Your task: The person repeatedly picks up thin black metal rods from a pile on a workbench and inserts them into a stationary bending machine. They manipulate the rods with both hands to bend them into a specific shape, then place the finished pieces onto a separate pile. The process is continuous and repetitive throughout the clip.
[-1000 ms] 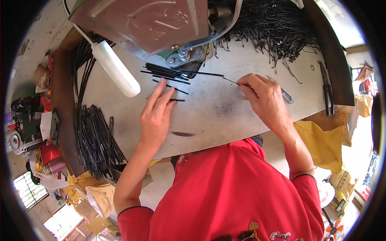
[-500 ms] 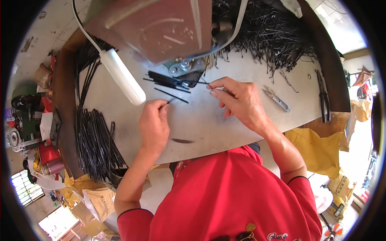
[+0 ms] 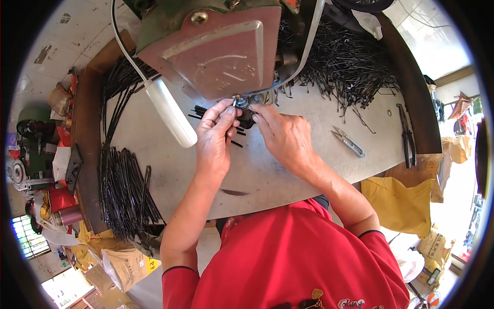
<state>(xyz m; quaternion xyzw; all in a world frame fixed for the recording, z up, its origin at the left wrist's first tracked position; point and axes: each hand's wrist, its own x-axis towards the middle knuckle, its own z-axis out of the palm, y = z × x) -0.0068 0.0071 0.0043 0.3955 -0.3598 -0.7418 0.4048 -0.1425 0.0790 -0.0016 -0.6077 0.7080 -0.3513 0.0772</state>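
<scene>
Head view, now: both hands are found drawn together under the red machine head (image 3: 216, 56). The left hand (image 3: 215, 138) has been brought up from the open worktop (image 3: 288, 170), where it lay flat half a second and a second ago; its thumb and forefinger are now pinched on a small metal fitting (image 3: 240, 101) at the foot of the machine. The right hand (image 3: 283, 135) has been carried leftward from the spot where a thin rod was held out over the worktop; its fingers are pressed together and tipped against the same fitting, from the other side. Whether a rod is held between them cannot be told; the tips are hidden by the machine

- A few short black rods (image 3: 206, 112) lie just under the hands, partly covered by them; in the earlier views they lay in plain sight
- The change is judged as a shift from sorting rods on the worktop to feeding or adjusting at the machine itself

Unmoved across the views:
- white handle (image 3: 170, 116), slanting left of the left hand
- snips (image 3: 348, 141) right of the right hand, apart from it
- pliers (image 3: 406, 135) near the right edge
- rod bundle (image 3: 123, 190) at the left edge
- tangled rod heap (image 3: 345, 67) behind the machine
</scene>
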